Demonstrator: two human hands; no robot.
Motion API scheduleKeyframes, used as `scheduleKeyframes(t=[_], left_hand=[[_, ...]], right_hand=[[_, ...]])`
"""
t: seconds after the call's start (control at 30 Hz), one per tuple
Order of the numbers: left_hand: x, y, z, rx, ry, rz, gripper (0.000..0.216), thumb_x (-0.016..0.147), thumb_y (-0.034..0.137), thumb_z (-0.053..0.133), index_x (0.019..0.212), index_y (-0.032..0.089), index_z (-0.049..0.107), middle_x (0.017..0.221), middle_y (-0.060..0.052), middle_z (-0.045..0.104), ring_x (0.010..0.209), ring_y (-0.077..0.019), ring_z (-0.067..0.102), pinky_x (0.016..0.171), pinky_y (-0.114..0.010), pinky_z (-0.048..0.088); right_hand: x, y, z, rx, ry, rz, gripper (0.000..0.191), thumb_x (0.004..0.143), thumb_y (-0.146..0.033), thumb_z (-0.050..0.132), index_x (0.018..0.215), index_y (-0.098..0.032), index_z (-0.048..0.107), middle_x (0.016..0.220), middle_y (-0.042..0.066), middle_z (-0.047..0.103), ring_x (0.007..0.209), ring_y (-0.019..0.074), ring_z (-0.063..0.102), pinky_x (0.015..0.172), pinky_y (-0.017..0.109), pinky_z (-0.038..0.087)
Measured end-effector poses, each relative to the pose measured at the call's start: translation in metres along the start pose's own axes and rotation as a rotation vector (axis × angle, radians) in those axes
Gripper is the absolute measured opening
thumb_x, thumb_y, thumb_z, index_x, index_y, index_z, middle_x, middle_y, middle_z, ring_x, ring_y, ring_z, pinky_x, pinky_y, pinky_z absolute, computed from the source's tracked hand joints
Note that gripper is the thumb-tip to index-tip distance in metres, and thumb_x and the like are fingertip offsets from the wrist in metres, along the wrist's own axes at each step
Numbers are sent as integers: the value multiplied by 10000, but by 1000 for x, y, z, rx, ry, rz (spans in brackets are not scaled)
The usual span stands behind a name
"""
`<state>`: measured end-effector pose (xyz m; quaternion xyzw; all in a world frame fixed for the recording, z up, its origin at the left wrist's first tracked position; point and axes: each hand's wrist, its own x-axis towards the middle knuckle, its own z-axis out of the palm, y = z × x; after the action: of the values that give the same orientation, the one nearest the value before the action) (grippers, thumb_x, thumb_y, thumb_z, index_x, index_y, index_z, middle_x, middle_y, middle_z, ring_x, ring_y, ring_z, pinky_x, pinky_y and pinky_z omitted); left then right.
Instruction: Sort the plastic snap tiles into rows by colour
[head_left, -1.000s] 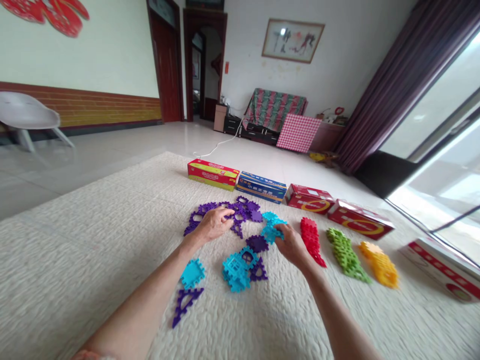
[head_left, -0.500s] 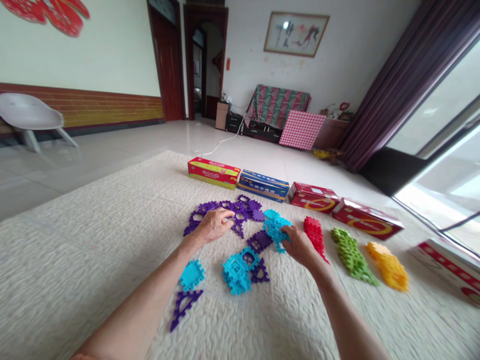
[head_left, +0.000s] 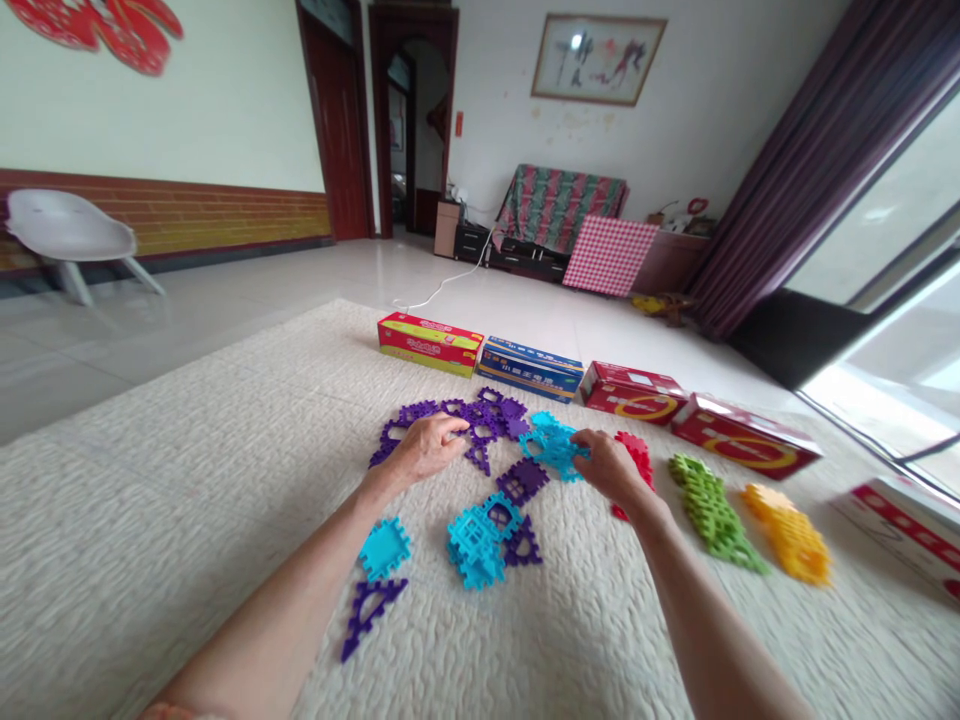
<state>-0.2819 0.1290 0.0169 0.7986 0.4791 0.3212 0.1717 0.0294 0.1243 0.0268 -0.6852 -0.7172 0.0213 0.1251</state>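
My left hand (head_left: 429,447) is over the purple interlocking plastic tiles (head_left: 480,420), fingers curled together at their near side; whether it pinches one is hidden. With bent fingers, my right hand (head_left: 606,462) grips the right edge of a cluster of light-blue interlocking tiles (head_left: 553,446). Between the hands lies a purple window tile (head_left: 523,482). Closer to me is a stack of light-blue tiles (head_left: 477,545), with a purple triangle tile (head_left: 523,543) beside it. A single light-blue square tile (head_left: 385,548) and another purple triangle (head_left: 369,615) rest below my left wrist.
Red tiles (head_left: 637,458) lie partly behind my right hand; green tiles (head_left: 714,515) and yellow tiles (head_left: 789,535) form rows farther right. Beyond them stand a red-yellow box (head_left: 429,345), a blue box (head_left: 530,368), two red boxes (head_left: 632,392) and a red-white box (head_left: 904,540) on the quilted mat (head_left: 225,480).
The light-blue cluster at my right hand has turned and lies more sideways. My right hand has shifted slightly up and right, covering part of the red row. The left hand stays in place.
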Motion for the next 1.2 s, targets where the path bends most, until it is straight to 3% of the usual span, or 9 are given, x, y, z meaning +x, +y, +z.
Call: scheduleKeyframes(t=[0.17,0.33,0.43,0.53,0.67,0.83,0.93,1.03,1.2], left_hand=[[1,-3,-1,25,8,17,336,791,192,524,1085,157,681,1062,-89,697,829,-153,668,798,-258,515],[-1,2,-2,68,8,33,308,795,195,518,1045,175,697,1007,-74,719,861,-165,665,802,-266,503],[-7,7,-3,74,-25,68,294,815,209,492,1016,182,705,977,-61,726,849,-156,660,800,-254,488],[-19,10,-8,55,-133,69,319,810,211,474,1036,181,697,973,-45,722,840,-150,653,777,-234,477],[-40,9,-25,85,-353,2,410,755,250,535,1142,176,650,962,-45,707,820,-167,638,749,-247,473],[-65,14,-53,262,-566,17,671,639,392,679,1271,211,549,1120,-65,643,1026,-243,581,874,-309,445],[-78,20,-63,395,-580,-34,678,607,368,700,1251,213,554,1040,-57,647,975,-247,585,858,-319,449],[-87,23,-63,477,-553,-53,523,620,254,657,1138,196,619,963,-54,655,895,-225,590,809,-295,457],[-85,16,-51,384,-490,-36,281,622,124,562,866,180,690,768,-37,663,753,-185,591,714,-249,442]], right_hand=[[-12,-4,-8,-33,112,53,381,757,-192,544,1130,-157,616,1128,147,588,945,255,588,794,340,440],[-44,-30,-1,188,309,-139,247,841,-215,469,1028,-170,624,1015,101,630,889,208,609,820,332,462],[-71,-59,6,351,222,-360,208,866,-271,491,1025,-195,602,1017,80,639,917,186,616,844,319,471],[-95,-86,12,356,72,-504,381,815,-343,584,1163,-195,543,1218,124,569,1118,244,544,941,398,441],[-109,-105,21,228,-46,-468,700,673,-427,715,1284,-187,470,1399,180,409,1233,356,436,961,535,404],[-113,-118,31,183,-120,-409,785,645,-451,734,1322,-172,451,1430,201,367,1278,401,372,967,576,382],[-112,-126,36,225,-83,-425,728,656,-383,736,1299,-163,474,1381,193,428,1250,369,416,974,524,399],[-107,-133,42,289,-23,-469,642,675,-319,724,1251,-140,503,1301,179,501,1191,316,474,981,453,410],[-91,-141,52,358,68,-436,545,690,-263,693,1194,-142,524,1184,137,583,1115,274,514,968,409,413]])
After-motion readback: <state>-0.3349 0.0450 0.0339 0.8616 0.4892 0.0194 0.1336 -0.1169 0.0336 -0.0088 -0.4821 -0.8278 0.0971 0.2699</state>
